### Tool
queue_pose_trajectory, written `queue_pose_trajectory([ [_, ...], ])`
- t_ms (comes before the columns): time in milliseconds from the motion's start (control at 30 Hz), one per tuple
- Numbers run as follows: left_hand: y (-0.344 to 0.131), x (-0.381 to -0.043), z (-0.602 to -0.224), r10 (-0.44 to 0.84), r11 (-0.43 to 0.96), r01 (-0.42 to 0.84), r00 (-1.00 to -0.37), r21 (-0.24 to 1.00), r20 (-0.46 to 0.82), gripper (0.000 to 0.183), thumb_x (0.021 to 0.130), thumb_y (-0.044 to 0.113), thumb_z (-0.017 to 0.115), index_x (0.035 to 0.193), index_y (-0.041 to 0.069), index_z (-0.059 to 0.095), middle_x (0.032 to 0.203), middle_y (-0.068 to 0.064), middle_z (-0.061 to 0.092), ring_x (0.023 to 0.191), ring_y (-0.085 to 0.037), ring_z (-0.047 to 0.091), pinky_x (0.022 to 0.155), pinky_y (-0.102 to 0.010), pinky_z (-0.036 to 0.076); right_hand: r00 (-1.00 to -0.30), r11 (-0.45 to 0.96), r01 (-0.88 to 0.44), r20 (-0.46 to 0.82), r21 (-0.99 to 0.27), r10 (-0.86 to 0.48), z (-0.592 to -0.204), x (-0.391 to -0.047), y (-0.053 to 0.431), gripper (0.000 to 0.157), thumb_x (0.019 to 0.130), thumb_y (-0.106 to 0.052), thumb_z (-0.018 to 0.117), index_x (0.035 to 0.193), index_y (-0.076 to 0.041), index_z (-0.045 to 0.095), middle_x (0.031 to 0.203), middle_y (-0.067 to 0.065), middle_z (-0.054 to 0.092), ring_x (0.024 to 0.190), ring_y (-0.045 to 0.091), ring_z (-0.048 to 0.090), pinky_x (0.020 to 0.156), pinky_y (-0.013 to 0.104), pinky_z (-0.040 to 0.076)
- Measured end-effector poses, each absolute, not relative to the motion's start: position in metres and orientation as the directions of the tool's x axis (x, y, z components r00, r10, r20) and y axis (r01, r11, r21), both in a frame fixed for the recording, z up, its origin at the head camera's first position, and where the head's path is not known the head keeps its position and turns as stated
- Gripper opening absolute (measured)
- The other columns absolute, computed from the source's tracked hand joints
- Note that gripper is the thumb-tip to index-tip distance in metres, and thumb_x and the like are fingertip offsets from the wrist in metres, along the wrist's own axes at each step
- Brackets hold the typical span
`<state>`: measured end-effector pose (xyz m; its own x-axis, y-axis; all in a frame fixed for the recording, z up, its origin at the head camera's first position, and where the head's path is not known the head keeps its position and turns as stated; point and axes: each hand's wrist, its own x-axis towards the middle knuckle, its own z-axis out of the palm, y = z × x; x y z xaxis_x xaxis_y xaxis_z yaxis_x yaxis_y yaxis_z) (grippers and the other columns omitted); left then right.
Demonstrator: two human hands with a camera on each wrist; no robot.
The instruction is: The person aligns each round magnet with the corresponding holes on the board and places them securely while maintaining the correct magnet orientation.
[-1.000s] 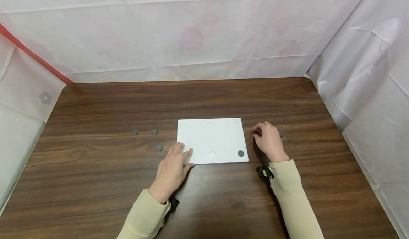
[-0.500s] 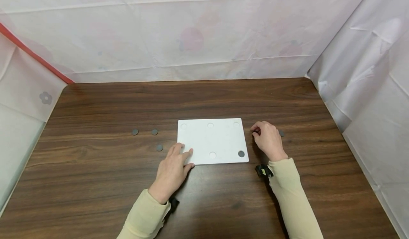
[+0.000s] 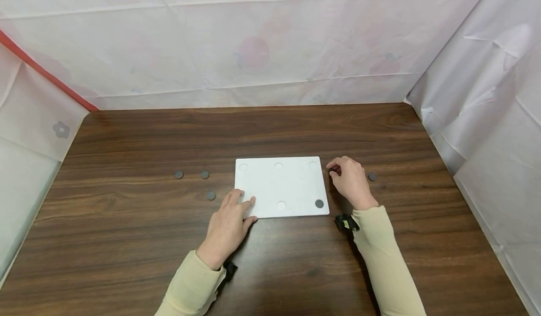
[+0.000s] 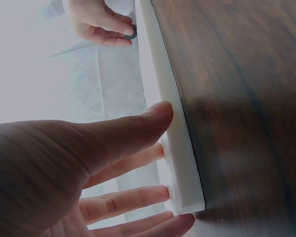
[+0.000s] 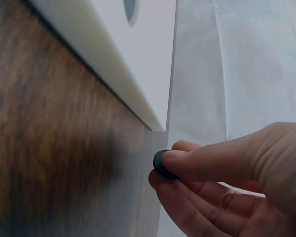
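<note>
A white rectangular board (image 3: 291, 184) with shallow round recesses lies flat on the table. One dark grey disc (image 3: 319, 204) fills its near right recess. At the board's near left corner my left hand (image 3: 226, 229) rests with fingers spread; in the left wrist view the thumb (image 4: 153, 116) touches the front edge and other fingers touch the top and corner. Just right of the board, my right hand (image 3: 351, 180) pinches a small dark disc (image 5: 163, 164) between thumb and fingers, above the table and apart from the board. Most of that disc is hidden in the head view.
Three dark discs, one of them nearest the board (image 3: 211, 196), lie on the brown wooden table (image 3: 127, 241) to the left. Another disc (image 3: 372, 176) lies right of my right hand. White curtains (image 3: 253, 48) stand behind and at both sides.
My right hand has moved left and slightly away from me, toward the board, carrying the pinched disc off from the disc at its right. The left hand and board have stayed put.
</note>
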<state>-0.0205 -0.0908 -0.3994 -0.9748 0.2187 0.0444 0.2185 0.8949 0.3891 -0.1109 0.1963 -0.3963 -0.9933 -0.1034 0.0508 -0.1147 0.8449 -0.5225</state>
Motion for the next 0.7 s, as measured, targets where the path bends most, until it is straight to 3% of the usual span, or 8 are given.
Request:
queue_pose_trajectory([
  [700, -0.091, -0.020, -0.399, 0.212, 0.900, 0.208, -0.977, 0.382, 0.033, 0.041, 0.082, 0.022, 0.077, 0.120, 0.008, 0.069, 0.124, -0.019, 0.054, 0.119, -0.033, 0.051, 0.061, -0.043, 0.053, -0.990, 0.797, -0.137, 0.055, -0.589, -0.129, -0.399, -0.120, 0.185, 0.015, 0.089, 0.004, 0.061, 0.100, 0.002, 0.070, 0.095, 0.018, 0.066, 0.084, 0.029, 0.063, 0.074, 0.042, 0.052],
])
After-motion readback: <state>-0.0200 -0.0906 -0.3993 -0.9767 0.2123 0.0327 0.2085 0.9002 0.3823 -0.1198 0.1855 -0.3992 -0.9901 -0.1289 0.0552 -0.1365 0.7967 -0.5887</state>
